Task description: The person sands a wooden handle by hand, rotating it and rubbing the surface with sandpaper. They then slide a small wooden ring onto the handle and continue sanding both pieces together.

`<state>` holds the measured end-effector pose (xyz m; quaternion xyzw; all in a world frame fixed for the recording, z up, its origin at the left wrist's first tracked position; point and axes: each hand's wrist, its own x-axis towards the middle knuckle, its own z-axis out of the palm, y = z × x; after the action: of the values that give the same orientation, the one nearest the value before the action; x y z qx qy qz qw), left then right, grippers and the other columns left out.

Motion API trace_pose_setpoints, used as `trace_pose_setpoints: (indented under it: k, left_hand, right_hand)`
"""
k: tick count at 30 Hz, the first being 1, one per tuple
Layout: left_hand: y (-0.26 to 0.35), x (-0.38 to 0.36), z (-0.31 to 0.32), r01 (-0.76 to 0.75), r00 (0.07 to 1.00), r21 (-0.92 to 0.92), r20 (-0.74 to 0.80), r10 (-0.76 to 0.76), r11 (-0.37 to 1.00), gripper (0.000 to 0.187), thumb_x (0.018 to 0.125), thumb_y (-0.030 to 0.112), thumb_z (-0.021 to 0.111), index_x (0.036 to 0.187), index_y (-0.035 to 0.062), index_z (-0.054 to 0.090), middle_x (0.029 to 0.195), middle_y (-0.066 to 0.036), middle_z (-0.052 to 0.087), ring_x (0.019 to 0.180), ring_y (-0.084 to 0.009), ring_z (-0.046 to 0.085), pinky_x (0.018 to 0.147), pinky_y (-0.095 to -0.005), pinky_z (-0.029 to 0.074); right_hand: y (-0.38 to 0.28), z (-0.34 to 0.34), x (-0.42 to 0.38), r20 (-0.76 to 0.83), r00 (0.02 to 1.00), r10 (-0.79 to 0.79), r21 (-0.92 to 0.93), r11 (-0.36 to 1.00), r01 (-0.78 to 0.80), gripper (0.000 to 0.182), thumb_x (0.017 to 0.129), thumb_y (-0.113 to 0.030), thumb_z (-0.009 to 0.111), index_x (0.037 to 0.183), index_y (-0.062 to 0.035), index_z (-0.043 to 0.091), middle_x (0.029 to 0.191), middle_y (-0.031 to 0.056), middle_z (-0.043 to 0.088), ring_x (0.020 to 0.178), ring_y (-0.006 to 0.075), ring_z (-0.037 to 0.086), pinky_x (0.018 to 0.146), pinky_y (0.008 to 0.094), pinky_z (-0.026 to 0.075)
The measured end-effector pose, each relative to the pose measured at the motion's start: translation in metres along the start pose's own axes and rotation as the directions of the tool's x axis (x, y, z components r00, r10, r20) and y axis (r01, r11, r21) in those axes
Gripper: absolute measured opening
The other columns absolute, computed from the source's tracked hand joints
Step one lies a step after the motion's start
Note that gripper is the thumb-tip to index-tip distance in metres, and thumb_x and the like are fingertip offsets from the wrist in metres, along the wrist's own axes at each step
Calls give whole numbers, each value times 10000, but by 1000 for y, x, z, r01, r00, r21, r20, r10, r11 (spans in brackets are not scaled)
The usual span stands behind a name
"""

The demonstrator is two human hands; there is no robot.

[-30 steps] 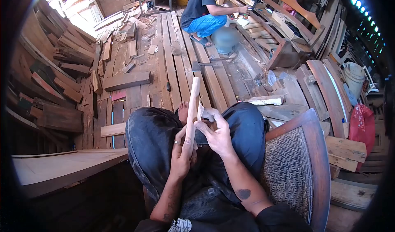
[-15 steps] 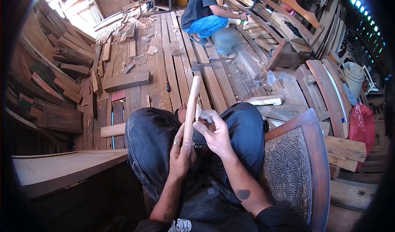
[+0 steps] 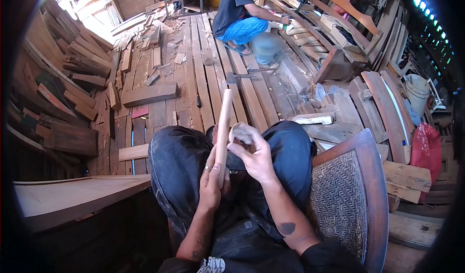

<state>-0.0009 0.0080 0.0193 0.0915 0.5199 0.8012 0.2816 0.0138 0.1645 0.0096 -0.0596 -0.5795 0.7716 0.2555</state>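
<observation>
My left hand (image 3: 210, 185) is wrapped round the lower end of a pale wooden stick (image 3: 224, 123), thumb along its near face. The stick stands nearly upright between my knees, leaning slightly right at the top. Just right of its middle, my right hand (image 3: 255, 153) pinches a small folded piece of sandpaper (image 3: 235, 130), tan and thin, mostly hidden by the fingers. The sandpaper is right beside the stick's edge. Beneath both hands is the dark cloth of my trousers (image 3: 181, 154).
A woven-backed chair part (image 3: 339, 195) stands close on my right, and a pale board (image 3: 82, 195) on my left. A hammer-like tool (image 3: 237, 76) and a screwdriver (image 3: 198, 101) lie on the plank floor. Another person (image 3: 240, 16) squats ahead by a bucket (image 3: 265, 47).
My right hand's fingers have curled, and the sandpaper has turned from a pointed pale flap to a tan fold. The stick has shifted slightly left. The other person's head has turned.
</observation>
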Motion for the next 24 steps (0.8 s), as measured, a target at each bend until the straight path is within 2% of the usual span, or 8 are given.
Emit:
trace_pose_setpoints:
  k: [2,6,7,12,16,20,23,24]
  left_hand:
    - [0,1,2,-8,1000,-19,-5,8,1000,587,1080,272,407,1619,59,308,737,-11,525,496,-64,423,434,-210,355]
    - [-3,1,-4,-12,1000,53,23,11,999,601,1090,310,390,1614,31,298,683,-21,510,462,-78,409,423,-223,356]
    - [-4,1,-5,-14,999,93,39,10,996,605,1094,321,385,1614,25,294,672,-23,507,456,-81,407,421,-226,356]
    - [-4,3,-3,-18,1000,-13,-5,18,1000,575,1106,328,407,1615,69,335,705,-21,534,496,-82,443,463,-211,374]
    - [-4,2,-8,-43,996,107,78,35,993,574,1111,343,380,1608,59,339,686,-22,526,490,-82,435,453,-221,368]
    - [-3,2,-3,-42,999,-13,-19,42,999,573,1109,345,389,1592,39,354,686,-26,527,491,-86,432,456,-223,364]
    - [-1,2,-3,-24,1000,50,6,24,998,592,1093,335,410,1588,19,336,678,-26,514,484,-95,446,444,-233,373]
    - [-6,2,-6,-37,999,75,21,36,996,586,1102,339,396,1599,36,339,666,-21,513,476,-86,419,441,-228,354]
  right_hand:
    - [-5,0,-2,106,994,26,-66,998,-19,515,925,8,758,1396,42,554,1303,120,662,1192,183,643,1063,342,522]
    - [1,1,4,-15,998,-55,-60,997,54,539,923,6,760,1414,56,543,1309,126,658,1198,194,643,1066,350,521]
    - [2,0,4,-78,997,15,1,1000,-15,553,919,7,765,1421,61,538,1328,131,647,1202,199,642,1068,351,520]
    - [0,-1,-2,81,997,18,9,1000,-19,535,905,9,780,1398,52,580,1310,135,651,1193,193,642,1055,330,525]
    - [-9,-2,4,-32,992,122,74,990,-119,535,904,8,781,1397,56,578,1323,89,627,1170,188,648,1039,329,534]
    - [-7,-1,-2,153,987,41,47,998,-49,479,908,26,765,1364,42,619,1279,74,631,1135,172,649,1014,317,540]
    - [-16,-3,3,82,996,17,-94,995,-9,431,915,42,747,1332,48,637,1251,66,630,1122,161,648,1007,307,543]
    - [-18,-1,6,31,999,43,-2,999,-43,409,920,46,737,1319,47,645,1238,65,628,1121,158,649,1004,302,544]
